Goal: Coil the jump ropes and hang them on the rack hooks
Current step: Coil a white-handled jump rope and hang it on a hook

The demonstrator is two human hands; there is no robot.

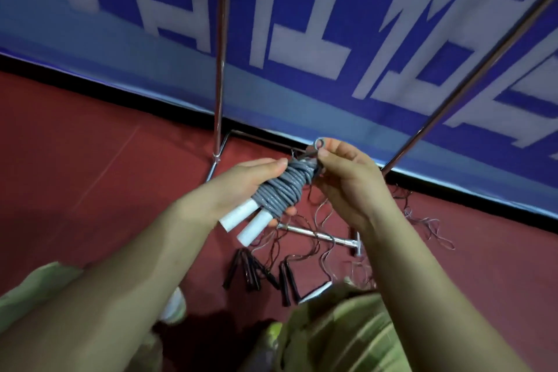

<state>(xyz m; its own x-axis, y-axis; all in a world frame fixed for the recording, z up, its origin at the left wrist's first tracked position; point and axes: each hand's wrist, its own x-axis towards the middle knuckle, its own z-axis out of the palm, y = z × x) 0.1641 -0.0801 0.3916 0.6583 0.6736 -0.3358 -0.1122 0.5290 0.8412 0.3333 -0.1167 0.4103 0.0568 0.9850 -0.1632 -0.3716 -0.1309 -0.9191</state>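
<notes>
2 hands are in view: the left hand (241, 187) and the right hand (344, 178). Between them is 1 coiled gray rope (283, 187) with 2 white handles (238, 216). 1 more white handle (315, 291) lies on the floor. The black handles (256, 270) on the floor number about 5, though blur makes this unsure. The loose thin ropes (422, 223) are tangled and cannot be counted. 2 tall metal rack poles (222, 48) rise up, and 1 short metal bar (317, 234) lies low.
</notes>
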